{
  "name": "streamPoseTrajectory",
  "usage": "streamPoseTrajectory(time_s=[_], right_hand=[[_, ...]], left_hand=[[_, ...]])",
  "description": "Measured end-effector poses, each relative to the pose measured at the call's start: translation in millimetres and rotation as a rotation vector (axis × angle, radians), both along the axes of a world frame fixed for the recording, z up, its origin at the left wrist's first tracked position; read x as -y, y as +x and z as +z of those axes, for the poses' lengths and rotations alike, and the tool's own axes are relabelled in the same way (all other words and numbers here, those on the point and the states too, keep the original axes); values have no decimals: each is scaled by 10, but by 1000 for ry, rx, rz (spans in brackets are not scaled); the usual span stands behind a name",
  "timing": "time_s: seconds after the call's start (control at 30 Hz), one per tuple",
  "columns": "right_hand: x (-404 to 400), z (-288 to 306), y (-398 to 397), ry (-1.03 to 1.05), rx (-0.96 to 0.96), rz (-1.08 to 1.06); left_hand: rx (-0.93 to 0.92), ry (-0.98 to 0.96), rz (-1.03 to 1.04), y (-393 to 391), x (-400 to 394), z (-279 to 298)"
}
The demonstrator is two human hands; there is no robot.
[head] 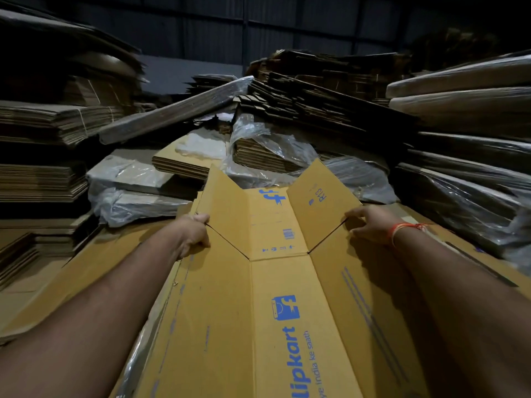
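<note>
While it was apparently being pulled open, the Flipkart carton (275,282) lay between both hands on a pile of flat cartons (86,268).
Left hand (195,235) was curled round its left wall at the flap slit, right hand (370,228) pinched the right wall there too, likely spreading the sides to square it; plastic-wrapped cardboard bundles (474,173) stood farther right.

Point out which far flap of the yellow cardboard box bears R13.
On the yellow cardboard box, the right flap; the middle flap carries a barcode, the left flap is plain.
</note>
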State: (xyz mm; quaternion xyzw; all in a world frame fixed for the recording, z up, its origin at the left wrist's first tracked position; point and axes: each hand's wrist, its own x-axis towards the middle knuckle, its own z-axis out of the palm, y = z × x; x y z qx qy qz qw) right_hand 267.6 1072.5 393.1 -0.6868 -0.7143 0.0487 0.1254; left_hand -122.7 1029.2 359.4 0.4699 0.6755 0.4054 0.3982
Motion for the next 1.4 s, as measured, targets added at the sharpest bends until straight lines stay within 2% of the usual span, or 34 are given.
streamPoseTrajectory(time_s=[0.13, 0.27, 0.37, 0.53, 0.7, 0.93, 1.07, 1.13, 1.27, 1.4], right_hand=[[-325, -30, 52, -13, 10, 5], [-554, -150, 120, -4, 120, 11], [-735, -404, 232, 7, 171, -22], [-942, -974, 375, -41, 88, -125], [-947, -1374, 332, 43, 149, -200], [-953, -1378, 372, 32, 123, -159], [-810, -1278, 310, 148, 32, -117], [-684, -1215, 252, 189, -94, -107], [-364, -1094, 233, 253, -256, -56], [171, -1070, 381, 199, -334, -12]], left_hand=[[-91, -30, -18, -116, -276, -75], [-427, -86, -1, -275, -431, -221], [-573, -162, 17, -255, -488, -422], [-631, -268, 54, -136, -653, -961], [-649, -269, 91, -97, -716, -1227], [-743, -239, 85, -89, -766, -1336], [-847, -125, 133, 190, -788, -1271], [-802, 26, 77, 483, -750, -1197], [-575, 370, -59, 1199, -594, -957], [-342, 502, -177, 1854, -321, -765]])
